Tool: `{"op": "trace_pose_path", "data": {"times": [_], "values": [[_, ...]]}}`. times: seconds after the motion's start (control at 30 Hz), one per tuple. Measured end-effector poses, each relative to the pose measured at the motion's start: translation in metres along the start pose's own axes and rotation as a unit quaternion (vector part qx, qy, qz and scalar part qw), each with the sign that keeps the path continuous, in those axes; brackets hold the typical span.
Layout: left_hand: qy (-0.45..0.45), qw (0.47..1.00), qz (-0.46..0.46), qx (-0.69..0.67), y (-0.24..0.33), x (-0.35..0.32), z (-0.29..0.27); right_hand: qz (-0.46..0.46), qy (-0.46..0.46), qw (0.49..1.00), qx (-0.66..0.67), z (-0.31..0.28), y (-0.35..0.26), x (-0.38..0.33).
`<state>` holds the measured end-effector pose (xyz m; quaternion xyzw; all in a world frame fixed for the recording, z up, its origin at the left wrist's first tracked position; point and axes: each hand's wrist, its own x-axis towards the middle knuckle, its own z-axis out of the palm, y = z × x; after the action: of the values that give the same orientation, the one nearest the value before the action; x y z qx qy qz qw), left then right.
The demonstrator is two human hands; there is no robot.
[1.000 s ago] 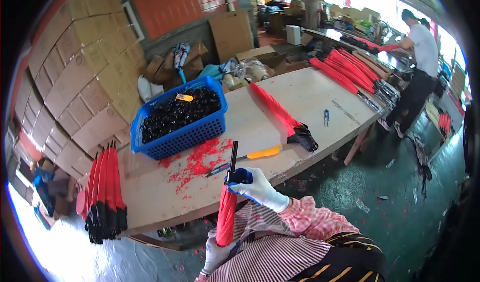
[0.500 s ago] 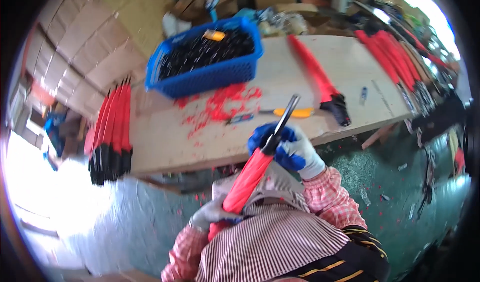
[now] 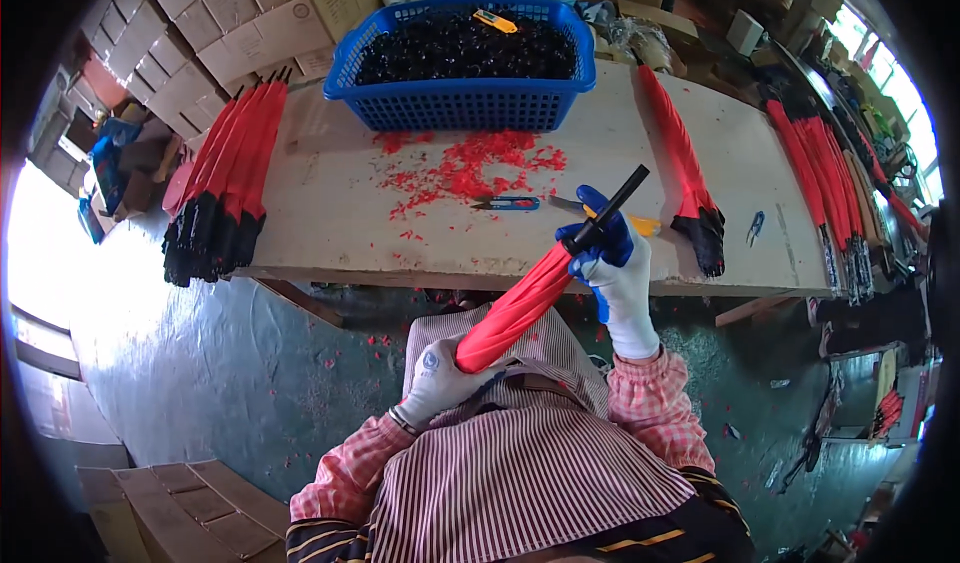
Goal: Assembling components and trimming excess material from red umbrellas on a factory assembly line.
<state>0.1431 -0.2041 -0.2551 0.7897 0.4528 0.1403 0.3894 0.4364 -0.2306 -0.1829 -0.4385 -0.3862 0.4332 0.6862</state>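
A folded red umbrella (image 3: 522, 308) slants across my lap, its black shaft end pointing up and to the right over the table edge. My left hand (image 3: 440, 375), in a white glove, is wrapped round the red cloth at the lower part. Up at the black collar, my right hand (image 3: 612, 253), in a white glove with blue palm, grips the umbrella where cloth meets shaft. Just beyond the right hand lies a tool with a yellow handle (image 3: 646, 226), partly hidden by it. Thread snips (image 3: 507, 204) with a blue handle rest left of that, beside red scraps (image 3: 480, 166).
A blue basket (image 3: 460, 109) full of small black parts stands at the table's back, a yellow cutter (image 3: 495, 21) on top. Red umbrellas lie at the left (image 3: 232, 148), right of centre (image 3: 676, 143) and far right (image 3: 815, 168). More snips (image 3: 755, 228) lie near them. Cartons (image 3: 255, 13) are stacked behind.
The view has shifted, bringing more of the table's front and floor in. My right hand has changed its hold at the collar, and the umbrella now leans further right.
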Motion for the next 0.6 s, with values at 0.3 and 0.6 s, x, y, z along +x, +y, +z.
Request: {"op": "trace_pose_path", "data": {"times": [0.3,0.6], "values": [[-0.061,0.994,0.041,-0.084,-0.017,0.004,0.000,0.016,-0.041,0.998,0.035,0.000,-0.005,0.000],[-0.078,0.995,-0.019,-0.058,-0.007,0.009,0.007,0.017,-0.055,0.996,0.064,-0.015,0.003,-0.004]]}}
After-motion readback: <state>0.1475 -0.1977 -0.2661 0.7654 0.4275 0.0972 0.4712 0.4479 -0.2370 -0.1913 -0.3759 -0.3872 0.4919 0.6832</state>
